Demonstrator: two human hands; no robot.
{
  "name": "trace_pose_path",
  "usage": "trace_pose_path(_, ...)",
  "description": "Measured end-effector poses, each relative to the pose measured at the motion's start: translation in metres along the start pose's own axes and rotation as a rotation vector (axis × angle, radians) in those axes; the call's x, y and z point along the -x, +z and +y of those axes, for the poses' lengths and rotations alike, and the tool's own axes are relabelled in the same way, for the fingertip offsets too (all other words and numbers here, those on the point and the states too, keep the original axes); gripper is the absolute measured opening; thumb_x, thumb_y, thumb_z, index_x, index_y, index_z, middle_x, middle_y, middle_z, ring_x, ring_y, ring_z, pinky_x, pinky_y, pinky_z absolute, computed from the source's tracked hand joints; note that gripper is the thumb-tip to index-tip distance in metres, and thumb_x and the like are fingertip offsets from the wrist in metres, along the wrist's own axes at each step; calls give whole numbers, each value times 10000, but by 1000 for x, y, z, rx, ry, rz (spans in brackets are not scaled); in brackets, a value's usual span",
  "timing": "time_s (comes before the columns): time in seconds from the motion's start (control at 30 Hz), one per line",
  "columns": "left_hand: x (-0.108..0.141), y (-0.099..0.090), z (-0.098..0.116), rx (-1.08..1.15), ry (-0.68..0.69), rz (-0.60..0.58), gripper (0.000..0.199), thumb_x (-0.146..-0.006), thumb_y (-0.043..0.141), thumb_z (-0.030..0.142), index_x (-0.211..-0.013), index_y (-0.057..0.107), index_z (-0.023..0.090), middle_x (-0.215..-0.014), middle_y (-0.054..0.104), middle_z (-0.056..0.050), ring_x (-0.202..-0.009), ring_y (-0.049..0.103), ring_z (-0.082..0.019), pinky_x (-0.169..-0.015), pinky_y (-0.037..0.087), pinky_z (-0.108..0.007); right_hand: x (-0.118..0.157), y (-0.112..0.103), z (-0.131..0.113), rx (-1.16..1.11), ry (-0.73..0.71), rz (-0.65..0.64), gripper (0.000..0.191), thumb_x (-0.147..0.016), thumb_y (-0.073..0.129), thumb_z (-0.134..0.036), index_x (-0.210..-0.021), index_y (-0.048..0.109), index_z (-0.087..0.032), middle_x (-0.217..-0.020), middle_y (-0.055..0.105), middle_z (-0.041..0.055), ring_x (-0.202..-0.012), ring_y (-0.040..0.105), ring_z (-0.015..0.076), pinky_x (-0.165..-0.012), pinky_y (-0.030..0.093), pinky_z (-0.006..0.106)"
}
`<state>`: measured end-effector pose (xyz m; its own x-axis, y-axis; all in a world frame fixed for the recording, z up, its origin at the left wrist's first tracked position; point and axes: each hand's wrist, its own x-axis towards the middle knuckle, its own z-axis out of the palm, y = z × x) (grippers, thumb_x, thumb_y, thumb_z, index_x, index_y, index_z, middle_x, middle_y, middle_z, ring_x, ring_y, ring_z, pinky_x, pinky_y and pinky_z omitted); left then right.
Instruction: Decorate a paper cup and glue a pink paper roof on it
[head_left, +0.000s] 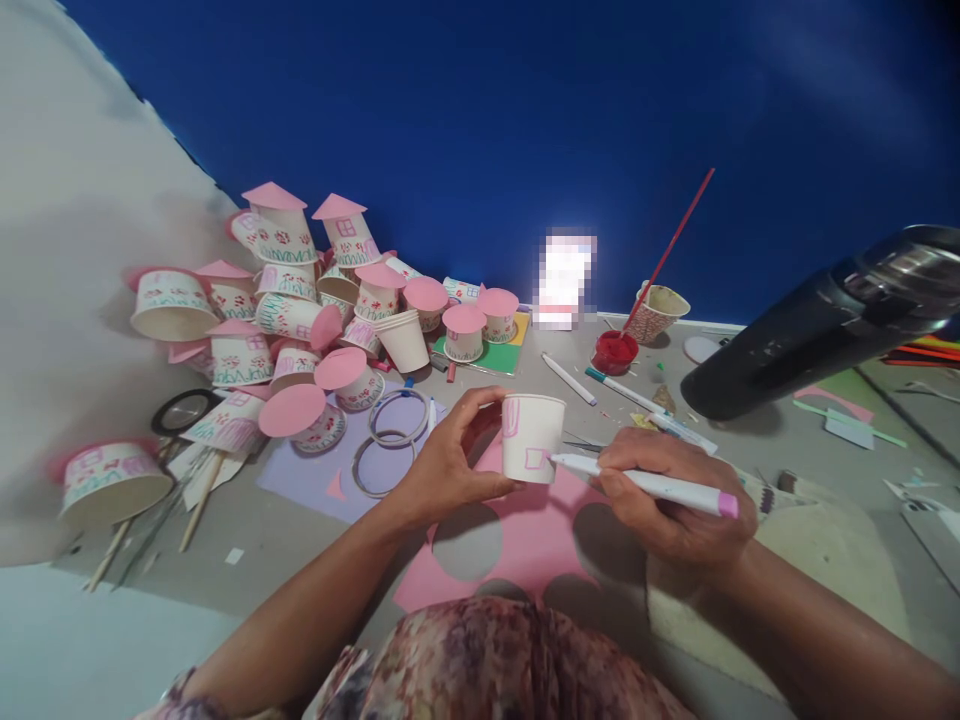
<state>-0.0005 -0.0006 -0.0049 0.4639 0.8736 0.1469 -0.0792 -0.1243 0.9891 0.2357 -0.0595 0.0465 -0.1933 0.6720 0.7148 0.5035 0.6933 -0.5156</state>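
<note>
A white paper cup (534, 425) is held by my left hand (457, 452), its thumb under the bottom and fingers at the rim. Two pink marker shapes show on the cup's side, a tall one near the rim and a small square lower down. My right hand (671, 490) grips a white marker (652, 483) with a pink end, and its tip touches the cup beside the square. Beneath the hands lies a pink sheet (525, 540) with round cut-outs.
Several decorated cups with pink paper roofs (281, 225) are piled at the left. A purple sheet (307, 480) bears rings. Behind are a red paint pot (615, 352), loose markers (568, 379) and a lit, blurred screen (564, 280). A dark flask (802, 335) stands at the right.
</note>
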Motion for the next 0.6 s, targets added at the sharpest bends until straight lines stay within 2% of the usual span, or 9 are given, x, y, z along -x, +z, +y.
trace_pose_path(0.2, 0, -1, -2, -2, 13, 1, 805, -650, 953, 141, -1352, 597, 313, -1439, 609, -69, -1410, 571, -314, -1252, 402, -464, 2, 3, -3, -65, 23, -12, 166, -909, 590, -105, -851, 660, -244, -608, 673, -13, -512, 644, 150, -480, 502, 279)
trace_pose_path(0.43, 0, 0, 2, -1, 2, 0, 802, -642, 947, 119, -1336, 591, 306, -1433, 601, -68, -1393, 579, -310, -1223, 435, -440, 4, 2, -1, -45, 28, 36, 181, -892, 592, -86, -860, 675, -244, -645, 701, 8, -526, 652, 165, -509, 522, 299)
trace_pose_path(0.6, 0, 0, 0, -17, 34, -2, 798, -660, 934, 115, -1349, 581, 306, -1416, 601, -56, -1390, 577, -292, -1230, 434, -441, 3, 3, -2, -43, 9, -20, 165, -909, 579, -103, -845, 664, -230, -610, 673, -6, -512, 641, 150, -491, 509, 277)
